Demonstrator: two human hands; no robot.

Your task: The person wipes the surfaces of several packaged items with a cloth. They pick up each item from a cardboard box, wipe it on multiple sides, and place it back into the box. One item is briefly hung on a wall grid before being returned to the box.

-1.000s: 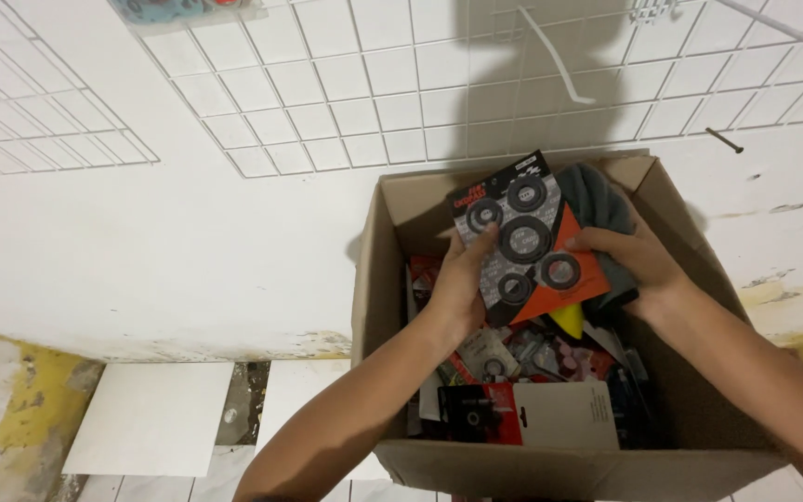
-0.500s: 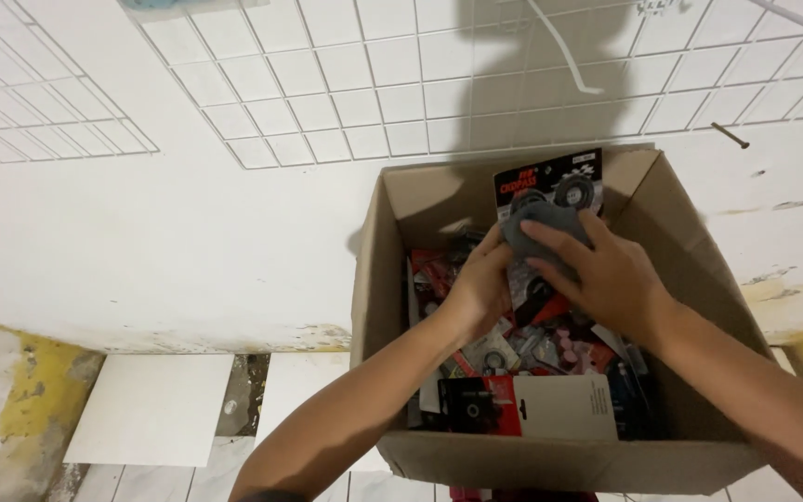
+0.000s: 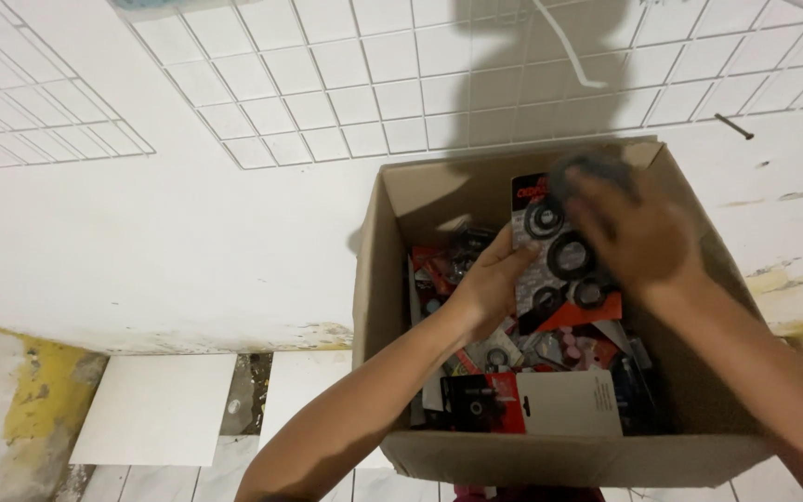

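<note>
Holding tight, our left hand (image 3: 487, 284) pinches the left edge of the card pack of black rings (image 3: 559, 256), which stands up in the cardboard box (image 3: 378, 307). Our right hand (image 3: 634, 232) looks blurry on the pack's top, so we cannot tell its grip. We should lift the pack straight up, slowly, so the other packs (image 3: 532, 404) stay put. Both arms reach down from below, wrists bent inward.

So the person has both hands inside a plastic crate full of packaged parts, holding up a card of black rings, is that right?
Not quite: it is a brown cardboard box, not a plastic crate. The rest holds. In the head view the left hand and the right hand are both inside it, holding up a card of black rings above the other packaged parts.
</note>
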